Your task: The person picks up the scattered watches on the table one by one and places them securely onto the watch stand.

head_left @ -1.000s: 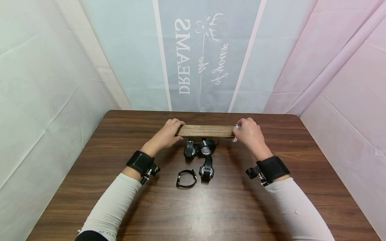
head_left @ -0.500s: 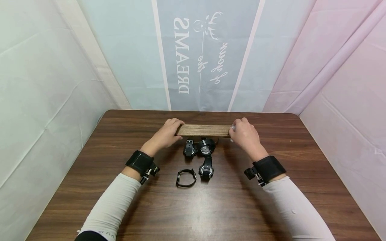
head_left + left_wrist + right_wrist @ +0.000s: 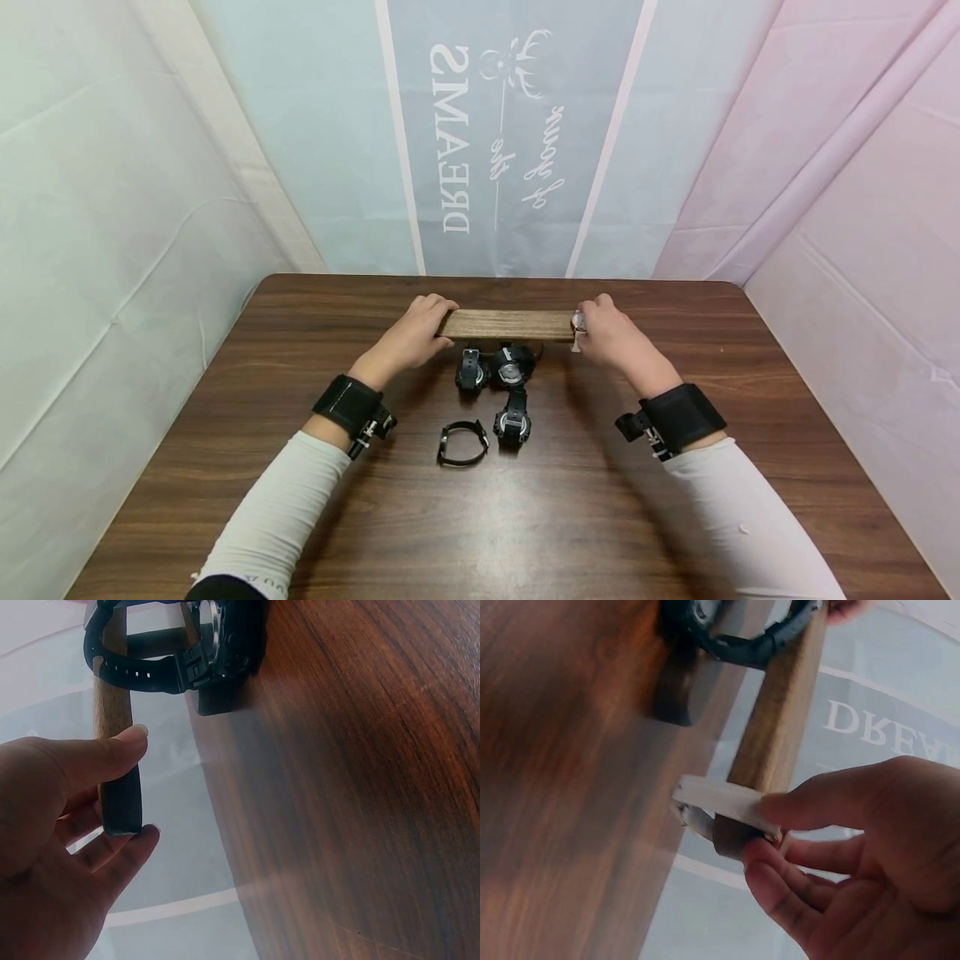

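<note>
white watch [image 3: 577, 322] loops round one end of the bar [image 3: 510, 325]; right hand [image 3: 618, 337] pinches its strap [image 3: 720, 796]. left hand [image 3: 412, 335]: fingers clamped on bar's other end. watch likely light, strap pliable; best held by strap edges.

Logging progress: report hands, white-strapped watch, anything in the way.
Left hand gripping left end of wooden bar. Right hand pinching white-strapped watch, looped round right end. No obstruction visible there; nearest black watch stands apart.
</note>
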A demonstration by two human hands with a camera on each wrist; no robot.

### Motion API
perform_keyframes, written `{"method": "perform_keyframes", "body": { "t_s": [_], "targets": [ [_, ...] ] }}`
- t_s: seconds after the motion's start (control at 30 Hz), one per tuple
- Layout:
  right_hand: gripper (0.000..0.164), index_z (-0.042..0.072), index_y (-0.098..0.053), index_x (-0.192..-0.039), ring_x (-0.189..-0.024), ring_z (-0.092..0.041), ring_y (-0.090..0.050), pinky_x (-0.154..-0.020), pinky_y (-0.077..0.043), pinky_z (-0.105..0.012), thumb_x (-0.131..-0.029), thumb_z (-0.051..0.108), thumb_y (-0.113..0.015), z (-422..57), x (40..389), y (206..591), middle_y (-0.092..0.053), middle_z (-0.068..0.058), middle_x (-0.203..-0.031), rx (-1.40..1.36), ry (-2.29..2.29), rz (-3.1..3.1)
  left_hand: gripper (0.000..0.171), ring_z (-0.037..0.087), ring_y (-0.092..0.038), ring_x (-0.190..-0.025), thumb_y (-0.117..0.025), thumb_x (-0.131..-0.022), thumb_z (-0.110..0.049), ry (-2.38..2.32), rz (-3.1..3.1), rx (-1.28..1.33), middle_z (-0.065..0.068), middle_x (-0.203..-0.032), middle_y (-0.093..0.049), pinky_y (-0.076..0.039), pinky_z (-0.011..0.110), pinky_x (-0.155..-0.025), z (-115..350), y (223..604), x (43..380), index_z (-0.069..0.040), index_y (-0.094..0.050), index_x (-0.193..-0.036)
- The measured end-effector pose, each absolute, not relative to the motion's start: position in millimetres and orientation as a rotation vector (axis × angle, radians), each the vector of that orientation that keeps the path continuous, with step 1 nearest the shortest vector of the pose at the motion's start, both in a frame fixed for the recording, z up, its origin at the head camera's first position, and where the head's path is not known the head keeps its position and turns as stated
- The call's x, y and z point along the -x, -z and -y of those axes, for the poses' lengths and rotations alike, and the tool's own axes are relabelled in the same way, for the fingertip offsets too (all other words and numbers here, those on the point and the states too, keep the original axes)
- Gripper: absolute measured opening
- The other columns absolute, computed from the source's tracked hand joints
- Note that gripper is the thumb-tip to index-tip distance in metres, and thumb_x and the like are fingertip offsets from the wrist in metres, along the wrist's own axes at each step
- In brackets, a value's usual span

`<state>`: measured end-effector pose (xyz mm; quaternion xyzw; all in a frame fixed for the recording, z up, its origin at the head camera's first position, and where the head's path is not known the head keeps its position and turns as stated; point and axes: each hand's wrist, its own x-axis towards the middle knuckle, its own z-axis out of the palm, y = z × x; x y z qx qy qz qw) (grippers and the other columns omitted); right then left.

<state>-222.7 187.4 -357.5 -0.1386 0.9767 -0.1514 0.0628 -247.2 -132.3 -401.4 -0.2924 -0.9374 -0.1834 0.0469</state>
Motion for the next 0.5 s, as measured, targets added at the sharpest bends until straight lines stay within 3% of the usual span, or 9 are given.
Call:
{"method": "perform_keyframes", "body": {
  "t_s": [0.27, 0.5],
  "targets": [
    [0.043, -0.008, -0.039, -0.13, -0.094, -0.031, -0.051, -0.07, -0.047, -0.041, -0.091, 0.006, -0.053, -193.5, 223.3, 359.4, -0.036, -0.025, -0.118, 0.478, 0.443, -2.94, 0.055, 0.027, -0.039, -0.113, -0.069, -0.083, -0.019, 0.555, 2.862, 0.904, 0.011, -0.124, -0.047, -0.039, 0.041, -0.094, 132.3, 401.8, 247.5, -0.005, -0.045, -0.13],
    [0.042, -0.006, -0.042, -0.127, -0.09, -0.03, -0.053, -0.068, -0.049, -0.041, -0.091, 0.008, -0.056, -194.0, 223.9, 359.4, -0.038, -0.021, -0.114, 0.517, 0.384, -2.965, 0.055, 0.027, -0.04, -0.111, -0.069, -0.082, -0.019, 0.556, 2.846, 0.908, 0.011, -0.123, -0.047, -0.04, 0.041, -0.093, 133.2, 400.9, 247.2, -0.004, -0.045, -0.13]
  ]
}}
